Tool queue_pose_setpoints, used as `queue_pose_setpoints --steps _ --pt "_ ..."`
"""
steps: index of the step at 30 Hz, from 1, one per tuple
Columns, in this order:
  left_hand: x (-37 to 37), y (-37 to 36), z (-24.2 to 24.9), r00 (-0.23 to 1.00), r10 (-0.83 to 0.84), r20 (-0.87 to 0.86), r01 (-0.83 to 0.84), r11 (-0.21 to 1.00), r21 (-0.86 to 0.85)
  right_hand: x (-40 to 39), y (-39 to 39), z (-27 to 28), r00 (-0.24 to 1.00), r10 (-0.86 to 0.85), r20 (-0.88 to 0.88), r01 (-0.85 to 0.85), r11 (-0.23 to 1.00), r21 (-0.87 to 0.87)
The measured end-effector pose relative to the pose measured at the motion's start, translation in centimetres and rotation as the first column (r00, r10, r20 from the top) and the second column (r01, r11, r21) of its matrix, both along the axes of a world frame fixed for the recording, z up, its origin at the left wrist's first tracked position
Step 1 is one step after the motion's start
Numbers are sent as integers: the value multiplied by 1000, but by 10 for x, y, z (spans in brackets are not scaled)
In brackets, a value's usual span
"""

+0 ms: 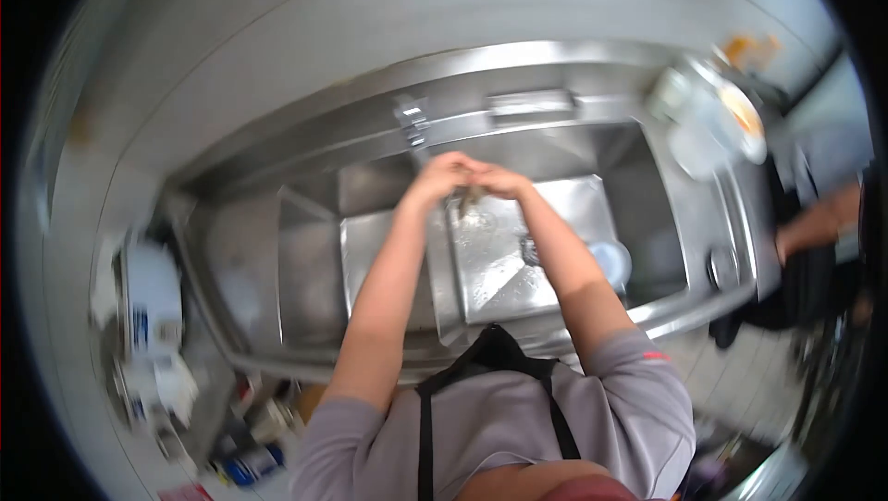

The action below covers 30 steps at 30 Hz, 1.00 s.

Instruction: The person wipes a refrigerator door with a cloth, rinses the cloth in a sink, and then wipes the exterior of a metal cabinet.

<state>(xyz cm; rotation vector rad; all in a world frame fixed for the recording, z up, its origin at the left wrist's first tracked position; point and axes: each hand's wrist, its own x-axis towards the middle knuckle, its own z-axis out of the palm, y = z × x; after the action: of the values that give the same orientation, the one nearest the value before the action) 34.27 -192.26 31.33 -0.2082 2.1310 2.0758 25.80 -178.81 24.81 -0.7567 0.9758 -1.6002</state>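
Both of my hands meet over the steel sink [504, 297], just in front of the tap [411, 120]. My left hand [448, 173] is closed, its fingers curled against the other hand. My right hand [500, 180] is closed too, fingertips touching the left. A small brownish, blurred thing [471, 197] shows beneath the joined fingers; its kind cannot be made out. Wet glints and drops cover the basin floor below. Near my right forearm, a pale bluish round dish [610, 264] sits in the same basin, close to the drain [530, 250].
A second basin [310, 288] lies to the left. On the right-hand ledge stand whitish containers [708, 136], blurred. Another person's arm [819, 223] is at the far right. White boxes or dispensers [151, 302] stand at the left, with mixed items below them.
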Motion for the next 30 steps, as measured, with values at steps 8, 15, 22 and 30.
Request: queue_pose_setpoints --steps 8,15,22,30 --pt "-5 15 -43 959 189 -212 -27 804 594 7 86 1 839 -485 -245 518 851 90" --pt "-26 111 -96 966 -239 -97 256 834 489 36 112 42 216 -589 -778 607 706 -365" --pt "0 151 -9 887 -448 -109 455 812 367 49 137 100 816 -519 -252 512 853 -100" --pt "11 154 9 902 -411 131 386 905 180 39 102 105 762 -524 -381 625 748 222"
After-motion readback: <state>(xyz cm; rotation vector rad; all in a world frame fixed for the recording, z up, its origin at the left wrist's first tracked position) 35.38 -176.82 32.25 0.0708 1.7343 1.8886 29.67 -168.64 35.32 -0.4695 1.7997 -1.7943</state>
